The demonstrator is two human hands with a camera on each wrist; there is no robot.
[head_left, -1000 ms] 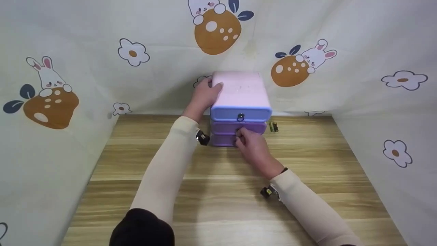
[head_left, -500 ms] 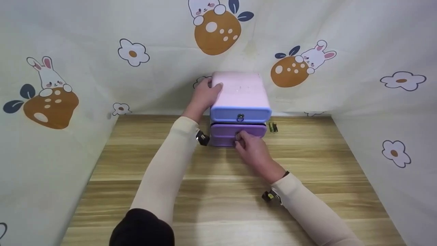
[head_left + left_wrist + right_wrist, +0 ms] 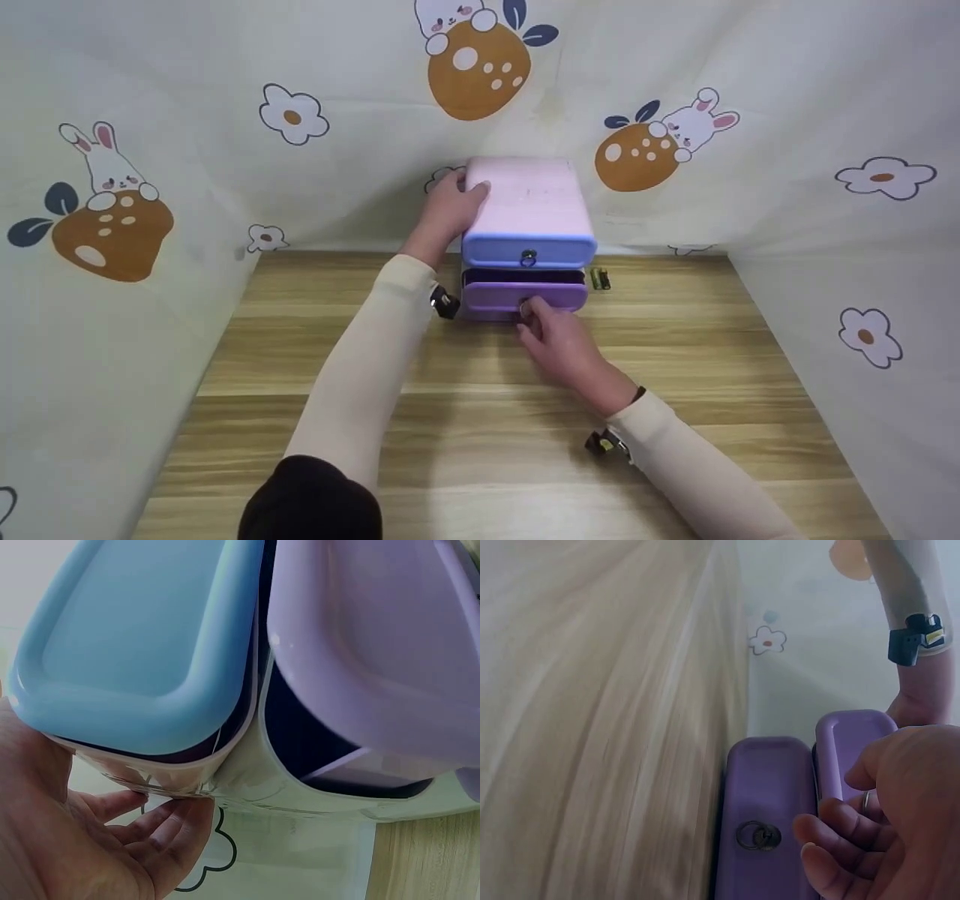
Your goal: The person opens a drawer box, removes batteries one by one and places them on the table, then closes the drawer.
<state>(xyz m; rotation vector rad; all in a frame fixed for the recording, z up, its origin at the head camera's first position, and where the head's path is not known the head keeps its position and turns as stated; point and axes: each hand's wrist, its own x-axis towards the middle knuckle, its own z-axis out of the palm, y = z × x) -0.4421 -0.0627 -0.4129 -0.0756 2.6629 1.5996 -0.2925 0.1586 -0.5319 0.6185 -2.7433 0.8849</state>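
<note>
One purple drawer [image 3: 491,297] ajar, its dark interior [image 3: 517,277] indistinct

The cabinet top [image 3: 529,195] is pink, the upper drawer [image 3: 491,251] blue and the lower drawers [image 3: 487,297] purple, the desk [image 3: 487,450] tan wood-grained, the pale backdrop [image 3: 360,176] printed with brown strawberries [image 3: 476,91], white rabbits [image 3: 690,124] and flowers [image 3: 292,116].

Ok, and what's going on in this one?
A person is at a three-drawer cabinet with both hands. The left hand holds its side and top; the right hand grips the ring pull of the purple middle drawer, which stands partly open. Two batteries lie beside the cabinet on the wood-grain tabletop.
</note>
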